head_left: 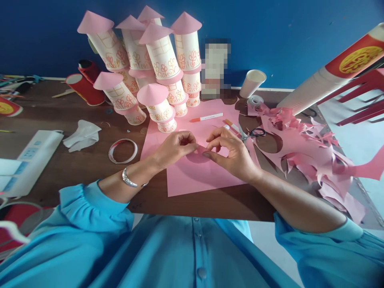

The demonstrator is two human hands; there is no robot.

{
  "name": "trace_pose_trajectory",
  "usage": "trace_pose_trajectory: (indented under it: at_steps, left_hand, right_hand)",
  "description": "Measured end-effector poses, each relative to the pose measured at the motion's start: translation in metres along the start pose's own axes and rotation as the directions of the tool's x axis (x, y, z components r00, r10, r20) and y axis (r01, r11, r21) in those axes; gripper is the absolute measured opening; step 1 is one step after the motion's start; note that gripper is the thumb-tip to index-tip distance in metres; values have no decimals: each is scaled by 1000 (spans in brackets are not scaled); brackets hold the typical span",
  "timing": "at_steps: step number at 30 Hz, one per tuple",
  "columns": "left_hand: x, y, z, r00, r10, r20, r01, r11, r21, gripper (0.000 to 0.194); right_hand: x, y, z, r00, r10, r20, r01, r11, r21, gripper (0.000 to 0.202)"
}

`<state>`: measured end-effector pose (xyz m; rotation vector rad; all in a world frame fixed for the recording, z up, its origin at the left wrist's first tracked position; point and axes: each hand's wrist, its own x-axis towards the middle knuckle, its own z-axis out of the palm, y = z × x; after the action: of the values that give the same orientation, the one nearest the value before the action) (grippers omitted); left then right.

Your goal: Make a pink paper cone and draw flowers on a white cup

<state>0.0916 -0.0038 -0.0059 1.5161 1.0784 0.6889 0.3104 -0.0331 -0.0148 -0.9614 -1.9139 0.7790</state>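
Observation:
Between my hands is a small piece of pink paper, curved along its lower edge; part of it is hidden by the fingers. My left hand pinches it from the left. The thumb and fingers of my right hand close on its right side. Below lies a larger pink paper sheet, flat on the brown table. An orange marker rests on that sheet beyond my hands. Scissors with dark handles lie just past my right hand, beside another orange marker, partly covered.
Several paper-cup towers with pink cone roofs stand at the back. Pink scraps pile up on the right, near a large white roll. A tape roll and crumpled white paper lie left; a white cup stands behind.

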Motion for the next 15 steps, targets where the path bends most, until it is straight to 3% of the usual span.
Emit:
trace_pose_trajectory:
  at_steps: [4,7,10,13,15]
  left_hand:
    - [-3,3,1,1000,2,5,-2,1000,-26,22]
    - [-5,4,2,999,-12,30,14,997,-79,24]
    - [-3,1,2,999,16,-51,-19,998,-54,25]
    - [0,-6,1,983,39,-177,-50,997,-60,26]
    - [2,-11,0,979,28,-203,-48,994,-97,28]
  right_hand:
    - [3,0,3,973,219,75,-228,960,165,43]
    - [3,1,6,950,293,106,-309,926,217,48]
    - [2,3,7,953,287,100,-303,923,237,47]
    - [1,3,5,975,214,50,-220,950,222,38]
    - [0,2,2,988,157,0,-153,967,202,31]
